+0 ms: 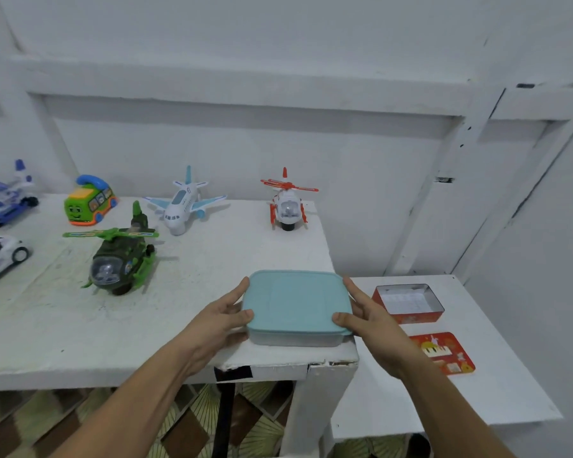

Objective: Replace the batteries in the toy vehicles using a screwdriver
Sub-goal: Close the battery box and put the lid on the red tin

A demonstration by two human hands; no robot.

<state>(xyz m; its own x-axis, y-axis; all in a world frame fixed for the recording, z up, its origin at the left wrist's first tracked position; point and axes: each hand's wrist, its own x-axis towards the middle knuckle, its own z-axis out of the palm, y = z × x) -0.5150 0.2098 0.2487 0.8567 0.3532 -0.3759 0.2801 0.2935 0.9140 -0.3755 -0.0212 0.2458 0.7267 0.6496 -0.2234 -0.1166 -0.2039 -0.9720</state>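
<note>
We look through one wide-angle head-worn camera, forward and down over the white painted table (146, 325) to the white wall (278, 143); our left hand (224, 320) and right hand (371, 317), gripping a pale blue lidded plastic box (295, 302), sit nearest the lens.

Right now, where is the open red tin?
In the head view, the red tin sits on the lower table at the right, just behind its flat lid and right of the blue-lidded container.
</note>
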